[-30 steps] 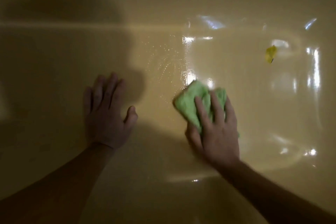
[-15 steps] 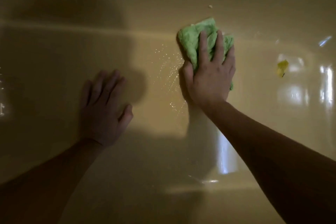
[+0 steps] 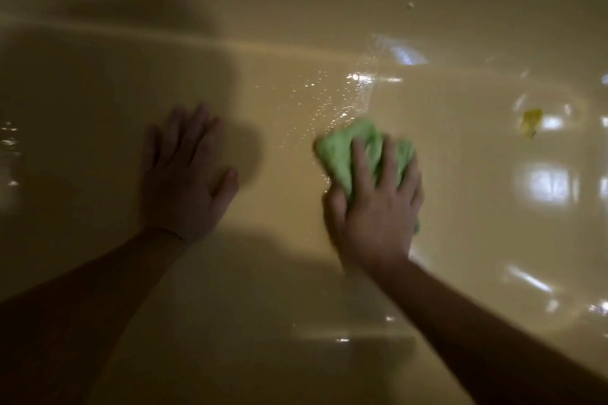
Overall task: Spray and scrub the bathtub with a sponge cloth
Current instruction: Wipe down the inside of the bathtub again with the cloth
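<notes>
The person leans over the cream-coloured bathtub (image 3: 296, 289) with both arms reaching down into it. The right hand (image 3: 375, 207) lies on top of a bunched green sponge cloth (image 3: 340, 154), fingers spread and fairly straight, pressing it against the tub floor rather than clutching it; the blur around it suggests a scrubbing stroke. Spreading the fingers likely puts weight across more of the cloth.

Well to the left of the cloth, the left hand (image 3: 184, 174) rests palm-down on the tub, fingers straight and holding nothing. It looks like a brace, taking body weight so the other arm can push freely.

Just beyond the cloth, spray droplets (image 3: 324, 92) glisten on the surface, so that patch seems wet and ready to be wiped. Far to the right of the cloth sits a small yellow scrap (image 3: 530, 122); what it is, I cannot tell.
</notes>
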